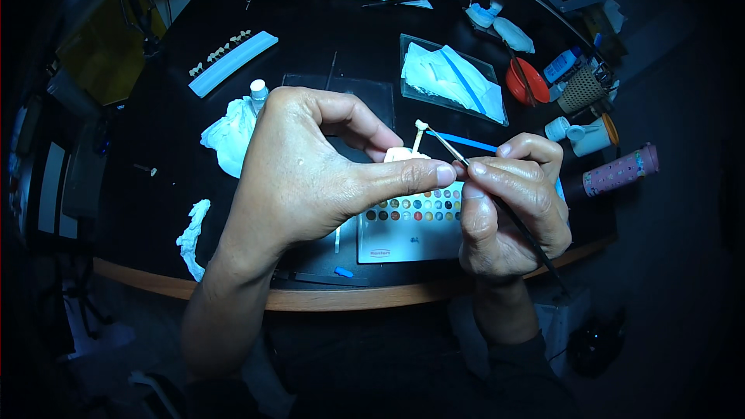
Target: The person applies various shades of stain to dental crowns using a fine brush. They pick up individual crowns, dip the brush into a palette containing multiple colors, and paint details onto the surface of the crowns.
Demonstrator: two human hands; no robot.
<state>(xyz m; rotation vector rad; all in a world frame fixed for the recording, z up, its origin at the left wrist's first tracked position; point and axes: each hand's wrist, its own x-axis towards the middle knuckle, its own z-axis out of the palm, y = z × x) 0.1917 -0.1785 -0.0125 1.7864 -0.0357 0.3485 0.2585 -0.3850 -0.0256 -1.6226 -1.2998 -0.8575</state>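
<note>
My left hand (310, 167) is closed, with thumb and fingertips around a small cream-coloured block (400, 154). A thin peg (417, 140) rises by the block, topped by a tiny tooth-like crown (421, 125). Whether peg and block are one piece cannot be made out. In my right hand (516, 206) is a slim brush (512, 221) with a dark handle, pinched near its front. Its fine tip reaches up and left to the crown, touching or almost touching it. Below both hands lies a white palette card (410, 244) with rows of coloured dots, partly covered by my fingers.
At the far left, several small tooth pieces stand along a white strip holder (233, 64). Crumpled tissue (227, 140) and a small bottle (258, 91) are beyond my left hand. A glass tray (497, 115) holding white sheets, a red bowl (538, 87) and a pink patterned cylinder (619, 171) stand at the right.
</note>
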